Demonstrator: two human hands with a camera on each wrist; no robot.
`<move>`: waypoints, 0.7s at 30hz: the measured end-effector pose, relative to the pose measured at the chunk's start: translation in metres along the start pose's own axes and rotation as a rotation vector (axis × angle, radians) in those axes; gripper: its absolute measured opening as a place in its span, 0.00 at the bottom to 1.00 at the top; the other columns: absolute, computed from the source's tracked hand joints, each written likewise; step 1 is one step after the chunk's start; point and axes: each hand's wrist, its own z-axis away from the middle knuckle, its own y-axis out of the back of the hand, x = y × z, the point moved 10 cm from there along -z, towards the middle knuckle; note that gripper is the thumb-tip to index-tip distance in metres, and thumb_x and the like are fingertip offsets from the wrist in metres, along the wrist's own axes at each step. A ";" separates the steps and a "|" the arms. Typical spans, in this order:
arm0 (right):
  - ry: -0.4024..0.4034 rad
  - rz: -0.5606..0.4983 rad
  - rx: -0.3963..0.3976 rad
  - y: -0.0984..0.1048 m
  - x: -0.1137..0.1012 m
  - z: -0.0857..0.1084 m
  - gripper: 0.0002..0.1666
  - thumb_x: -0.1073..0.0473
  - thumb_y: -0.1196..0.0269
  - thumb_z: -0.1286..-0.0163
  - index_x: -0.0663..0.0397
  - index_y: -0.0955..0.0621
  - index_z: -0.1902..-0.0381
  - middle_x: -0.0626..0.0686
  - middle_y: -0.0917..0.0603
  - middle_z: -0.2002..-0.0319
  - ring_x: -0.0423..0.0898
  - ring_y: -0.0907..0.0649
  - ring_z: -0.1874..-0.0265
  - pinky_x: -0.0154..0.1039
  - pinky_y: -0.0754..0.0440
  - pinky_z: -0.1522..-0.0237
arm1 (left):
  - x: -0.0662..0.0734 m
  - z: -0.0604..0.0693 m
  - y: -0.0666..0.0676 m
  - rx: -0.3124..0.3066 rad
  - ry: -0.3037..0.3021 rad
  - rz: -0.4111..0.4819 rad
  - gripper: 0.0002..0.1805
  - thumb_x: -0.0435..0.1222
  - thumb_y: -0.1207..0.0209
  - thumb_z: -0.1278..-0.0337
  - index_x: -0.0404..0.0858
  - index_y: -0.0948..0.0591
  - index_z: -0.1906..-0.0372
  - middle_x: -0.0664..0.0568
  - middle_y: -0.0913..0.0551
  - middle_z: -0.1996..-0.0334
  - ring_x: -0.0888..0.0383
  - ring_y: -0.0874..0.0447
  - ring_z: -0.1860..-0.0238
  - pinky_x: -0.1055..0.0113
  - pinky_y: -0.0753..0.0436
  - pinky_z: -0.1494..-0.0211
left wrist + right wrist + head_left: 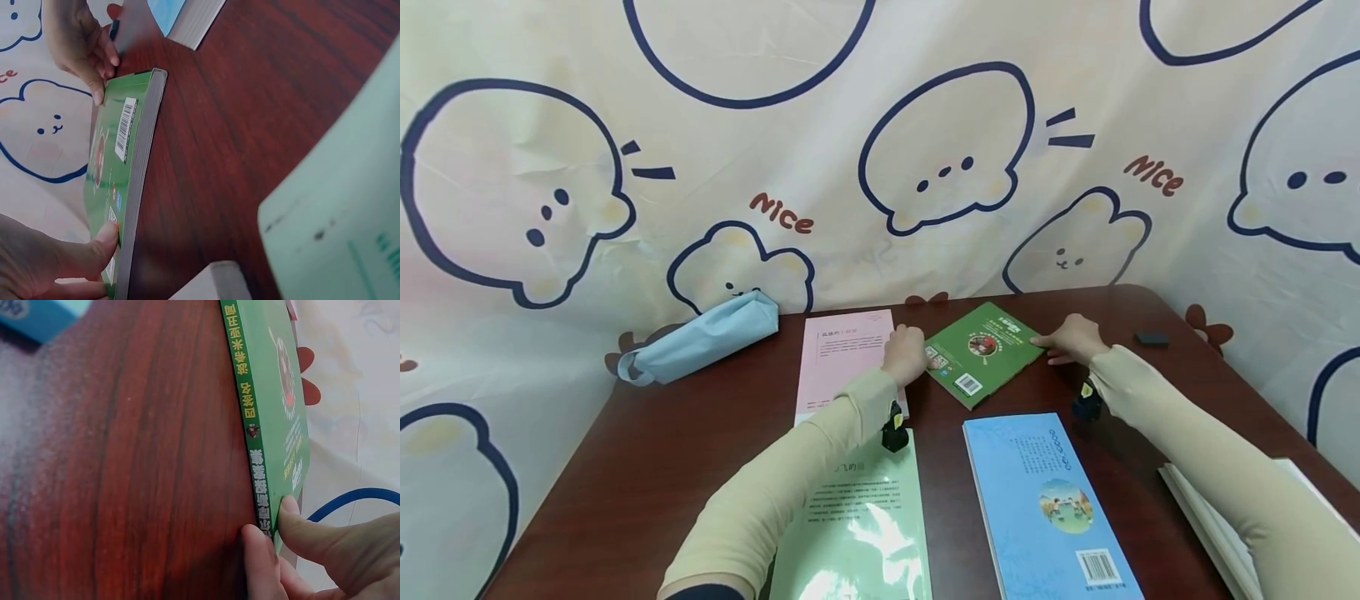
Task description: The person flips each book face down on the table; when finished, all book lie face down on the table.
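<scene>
A green book [985,354] with a barcode and a round picture on its cover is at the back of the table, turned at an angle. My left hand [905,357] pinches its left corner, thumb on the cover in the left wrist view. On the opposite side my right hand [1072,340] grips the spine edge between thumb and fingers, as the right wrist view shows. Just left of the green book lies a pink book [842,358], partly behind my left hand. Nearer to me are a pale green book [857,533], under my left forearm, and a blue book [1048,508].
A light blue pencil case [707,337] lies at the back left of the brown table [662,467]. A small dark block [1152,339] is at the back right. Under my right forearm, white books or papers [1210,517] lie at the right edge. A patterned cloth [820,150] hangs behind.
</scene>
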 end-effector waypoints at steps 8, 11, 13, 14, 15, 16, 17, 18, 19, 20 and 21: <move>-0.027 -0.042 0.057 0.001 -0.003 -0.009 0.35 0.57 0.36 0.34 0.78 0.34 0.39 0.65 0.25 0.52 0.38 0.15 0.78 0.36 0.14 0.66 | 0.002 0.009 0.000 0.014 -0.008 0.112 0.28 0.38 0.28 0.52 0.36 0.22 0.44 0.42 0.22 0.51 0.49 0.27 0.51 0.55 0.25 0.45; -0.042 -0.043 0.085 0.000 -0.003 -0.014 0.33 0.59 0.36 0.33 0.78 0.34 0.40 0.66 0.26 0.52 0.37 0.16 0.81 0.35 0.15 0.69 | 0.002 0.010 -0.003 0.018 -0.029 0.132 0.30 0.38 0.28 0.52 0.39 0.23 0.41 0.42 0.23 0.50 0.49 0.29 0.51 0.56 0.27 0.45; -0.054 -0.036 0.101 -0.001 -0.003 -0.017 0.31 0.59 0.36 0.33 0.78 0.32 0.42 0.68 0.27 0.52 0.37 0.16 0.83 0.35 0.15 0.70 | 0.002 0.013 -0.003 0.011 -0.026 0.143 0.31 0.38 0.29 0.52 0.40 0.24 0.39 0.42 0.24 0.49 0.49 0.29 0.51 0.56 0.27 0.44; -0.056 -0.020 0.111 -0.001 -0.004 -0.018 0.30 0.59 0.36 0.33 0.78 0.31 0.44 0.69 0.26 0.52 0.37 0.17 0.83 0.36 0.15 0.69 | 0.002 0.014 -0.003 0.010 -0.024 0.154 0.32 0.38 0.29 0.52 0.40 0.24 0.38 0.42 0.24 0.49 0.49 0.30 0.51 0.56 0.27 0.44; -0.052 0.009 0.121 -0.001 -0.007 -0.019 0.29 0.58 0.36 0.33 0.78 0.30 0.45 0.70 0.26 0.51 0.38 0.17 0.84 0.37 0.14 0.68 | 0.002 0.015 -0.003 0.012 -0.021 0.159 0.32 0.38 0.29 0.52 0.40 0.25 0.38 0.41 0.25 0.49 0.49 0.29 0.51 0.56 0.27 0.44; -0.045 0.051 0.136 -0.001 -0.009 -0.019 0.29 0.57 0.36 0.33 0.78 0.29 0.46 0.72 0.25 0.50 0.38 0.17 0.84 0.39 0.14 0.65 | 0.004 0.019 0.000 -0.003 -0.007 0.173 0.32 0.37 0.30 0.50 0.40 0.26 0.37 0.41 0.25 0.47 0.49 0.29 0.50 0.55 0.27 0.42; -0.035 0.104 0.151 0.000 -0.012 -0.020 0.29 0.56 0.37 0.32 0.78 0.27 0.47 0.73 0.24 0.49 0.38 0.18 0.84 0.43 0.15 0.60 | 0.003 0.019 0.000 -0.004 -0.005 0.182 0.33 0.37 0.30 0.50 0.40 0.26 0.37 0.41 0.25 0.47 0.49 0.29 0.50 0.55 0.27 0.42; -0.029 0.155 0.169 0.000 -0.014 -0.020 0.28 0.55 0.36 0.32 0.78 0.26 0.48 0.73 0.24 0.49 0.39 0.18 0.84 0.46 0.16 0.55 | 0.003 0.019 -0.001 -0.006 -0.005 0.193 0.32 0.37 0.30 0.50 0.40 0.26 0.37 0.41 0.25 0.47 0.49 0.29 0.50 0.55 0.27 0.43; -0.022 0.203 0.185 0.001 -0.017 -0.019 0.28 0.54 0.37 0.32 0.78 0.25 0.49 0.74 0.23 0.48 0.42 0.17 0.83 0.48 0.18 0.50 | 0.003 0.020 -0.001 -0.008 -0.004 0.202 0.33 0.37 0.30 0.50 0.40 0.25 0.36 0.41 0.25 0.46 0.49 0.30 0.50 0.55 0.27 0.42; -0.019 0.240 0.201 0.001 -0.019 -0.019 0.28 0.53 0.37 0.32 0.78 0.24 0.50 0.73 0.22 0.48 0.44 0.16 0.82 0.50 0.20 0.47 | 0.003 0.021 -0.002 -0.014 -0.003 0.205 0.33 0.38 0.31 0.50 0.40 0.25 0.36 0.41 0.25 0.46 0.49 0.30 0.49 0.55 0.27 0.42; -0.017 0.266 0.212 0.001 -0.021 -0.018 0.28 0.53 0.37 0.32 0.77 0.23 0.49 0.73 0.21 0.48 0.46 0.16 0.80 0.51 0.22 0.44 | 0.004 0.021 -0.003 -0.019 -0.005 0.205 0.33 0.38 0.31 0.49 0.41 0.25 0.36 0.40 0.26 0.45 0.48 0.30 0.48 0.55 0.27 0.42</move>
